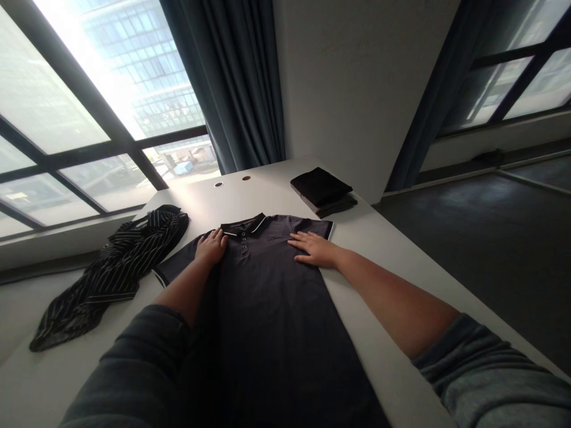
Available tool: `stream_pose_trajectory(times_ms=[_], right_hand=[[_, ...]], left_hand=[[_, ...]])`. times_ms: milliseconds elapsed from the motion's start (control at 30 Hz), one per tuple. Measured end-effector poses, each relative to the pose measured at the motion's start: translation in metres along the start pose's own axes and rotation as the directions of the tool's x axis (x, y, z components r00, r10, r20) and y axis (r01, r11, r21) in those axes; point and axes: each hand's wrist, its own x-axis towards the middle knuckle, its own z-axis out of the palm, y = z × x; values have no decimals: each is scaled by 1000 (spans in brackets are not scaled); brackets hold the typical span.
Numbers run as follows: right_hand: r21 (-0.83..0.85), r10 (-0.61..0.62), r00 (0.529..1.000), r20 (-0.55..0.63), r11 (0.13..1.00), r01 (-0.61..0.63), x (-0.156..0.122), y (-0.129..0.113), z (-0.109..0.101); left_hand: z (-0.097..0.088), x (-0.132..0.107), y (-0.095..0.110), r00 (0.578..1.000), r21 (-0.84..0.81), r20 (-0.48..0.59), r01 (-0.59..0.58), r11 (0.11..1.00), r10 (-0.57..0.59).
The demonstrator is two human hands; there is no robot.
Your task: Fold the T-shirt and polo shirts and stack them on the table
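Observation:
A dark polo shirt (pixel 272 297) lies spread out, front side up, on the white table (pixel 357 297). Its collar points away from me, and white trim edges the collar and sleeves. My left hand (pixel 211 245) rests on the shirt at the shoulder beside the collar, fingers stretched out. On the opposite side, my right hand (pixel 314 248) lies flat near the other sleeve, fingers spread. Neither hand grips the fabric. The left sleeve is partly covered by my left forearm, and the shirt's lower end runs out of view.
A crumpled black garment with white stripes (pixel 111 267) lies at the table's left. Folded dark clothes (pixel 322 190) are stacked at the far right. Two round holes pierce the tabletop near the back. Windows, a blue curtain (pixel 232 83) and a wall stand behind.

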Motion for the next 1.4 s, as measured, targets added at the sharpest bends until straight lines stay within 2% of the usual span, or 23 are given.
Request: stream_pose_trajectory(times_ms=[100,167,367,533,600,667,733,800,900,1000,1233,1333,1400], right_hand=[[-6,-7,1000,13,1000,7,0,1,-1],[-14,-5,1000,19,1000,6,0,1,-1],[-31,2,999,38,1000,-1,0,-2,-4],[-32,66,998,0,997,-66,-2,-4,-2],[-44,77,997,-13,996,-78,-3,-4,0],[-61,81,996,-41,995,-83,-3,-3,1],[-84,89,992,-86,992,-96,-3,-1,1],[-110,115,987,-113,986,-128,-3,0,1],[-152,163,983,-84,973,-175,-3,3,3],[-176,172,983,-67,968,-181,-2,8,6],[-185,195,974,-117,959,-215,-2,12,10],[-223,178,963,-201,949,-222,-12,5,6],[-240,142,956,-255,949,-205,-23,-5,3]], left_hand=[[5,11,-4,990,-47,137,41,998,-34],[9,17,-8,986,-46,165,46,998,-38],[20,24,-12,990,-60,101,108,992,-101],[16,18,-5,973,-61,84,222,973,-216],[14,9,-7,969,-43,84,237,971,-233],[13,-7,-17,978,-24,51,204,979,-202],[15,-26,-36,984,-9,2,179,984,-178],[17,-47,-63,976,-12,-19,216,976,-216],[22,-75,-102,963,-30,41,268,963,-267],[26,-92,-122,971,-28,49,237,971,-235],[25,-99,-117,968,-163,-57,234,958,-246],[23,-113,-117,969,-308,-172,120,944,-179],[20,-133,-118,961,-374,-251,15,927,-117]])
